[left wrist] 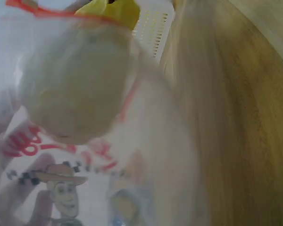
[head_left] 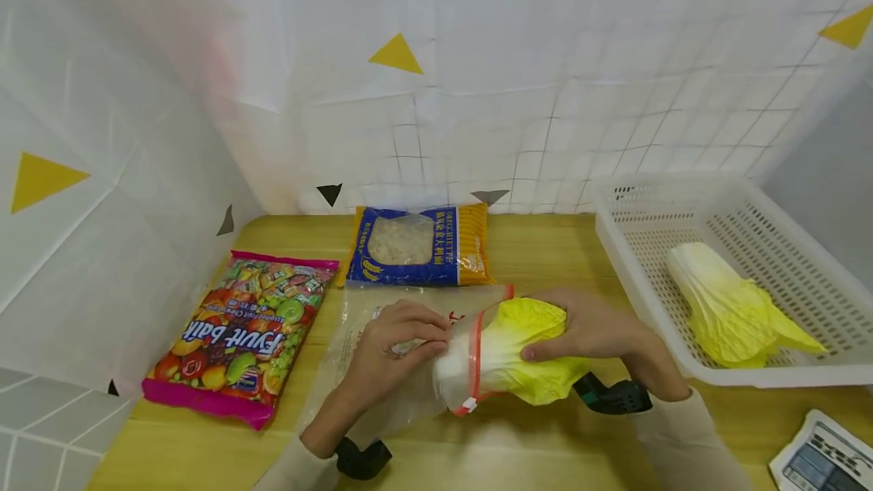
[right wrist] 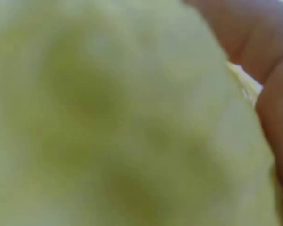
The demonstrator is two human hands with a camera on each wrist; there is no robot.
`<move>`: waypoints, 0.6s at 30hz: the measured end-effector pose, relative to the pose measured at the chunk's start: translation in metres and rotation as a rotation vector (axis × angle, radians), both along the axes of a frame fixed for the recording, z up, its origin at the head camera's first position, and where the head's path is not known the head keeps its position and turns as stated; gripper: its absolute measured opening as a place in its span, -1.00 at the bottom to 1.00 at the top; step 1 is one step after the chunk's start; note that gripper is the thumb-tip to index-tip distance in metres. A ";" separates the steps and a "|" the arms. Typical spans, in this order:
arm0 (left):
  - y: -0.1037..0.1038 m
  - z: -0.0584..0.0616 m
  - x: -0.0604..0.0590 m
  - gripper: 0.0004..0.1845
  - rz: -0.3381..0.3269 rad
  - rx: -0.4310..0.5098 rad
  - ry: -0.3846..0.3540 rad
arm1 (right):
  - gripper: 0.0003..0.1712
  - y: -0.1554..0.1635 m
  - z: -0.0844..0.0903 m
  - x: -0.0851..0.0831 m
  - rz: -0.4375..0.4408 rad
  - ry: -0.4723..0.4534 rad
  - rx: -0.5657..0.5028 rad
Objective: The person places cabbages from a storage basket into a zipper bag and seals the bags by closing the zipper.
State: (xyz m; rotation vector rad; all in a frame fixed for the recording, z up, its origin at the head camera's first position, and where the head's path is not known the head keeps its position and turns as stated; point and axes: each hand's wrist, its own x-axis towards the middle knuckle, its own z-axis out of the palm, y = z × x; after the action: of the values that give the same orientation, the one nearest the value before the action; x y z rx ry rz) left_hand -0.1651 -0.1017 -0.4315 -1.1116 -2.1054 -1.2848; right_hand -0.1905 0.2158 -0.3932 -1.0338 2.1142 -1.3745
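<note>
A head of napa cabbage (head_left: 539, 324) lies partly inside a clear zip bag (head_left: 402, 400), its white base past the red zip edge and its yellow leaves outside. My right hand (head_left: 589, 328) grips the leafy end, thumb on top. At the mouth of the bag, my left hand (head_left: 395, 343) pinches the plastic with thumb and fingertips beside the white base. In the left wrist view, the pale cabbage base (left wrist: 78, 84) shows through the printed plastic. Blurred cabbage leaves (right wrist: 122, 117) fill most of the right wrist view, with fingers along its right side.
A white basket (head_left: 627, 279) at the right holds another napa cabbage (head_left: 736, 305). Behind the zip bag lies a blue and yellow pasta bag (head_left: 416, 245). A candy bag (head_left: 239, 332) is at the left, and a white and blue packet (head_left: 828, 453) at the lower right.
</note>
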 end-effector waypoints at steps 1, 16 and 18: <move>0.000 0.001 0.000 -0.82 -0.012 -0.010 0.007 | -0.71 -0.003 -0.002 -0.001 0.042 -0.023 0.006; -0.006 0.010 -0.002 -0.79 0.230 0.075 0.069 | -0.48 -0.031 -0.006 -0.001 -0.567 0.215 -0.102; -0.005 0.001 -0.004 -0.81 0.270 0.068 0.024 | -0.49 -0.032 -0.009 -0.001 -0.536 0.220 -0.030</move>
State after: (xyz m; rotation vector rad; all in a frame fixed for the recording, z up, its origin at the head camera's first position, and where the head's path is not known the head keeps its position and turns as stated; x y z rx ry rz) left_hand -0.1692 -0.1072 -0.4301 -0.7787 -2.0925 -1.1983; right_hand -0.1919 0.1840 -0.4019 -0.6742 2.6750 -1.5863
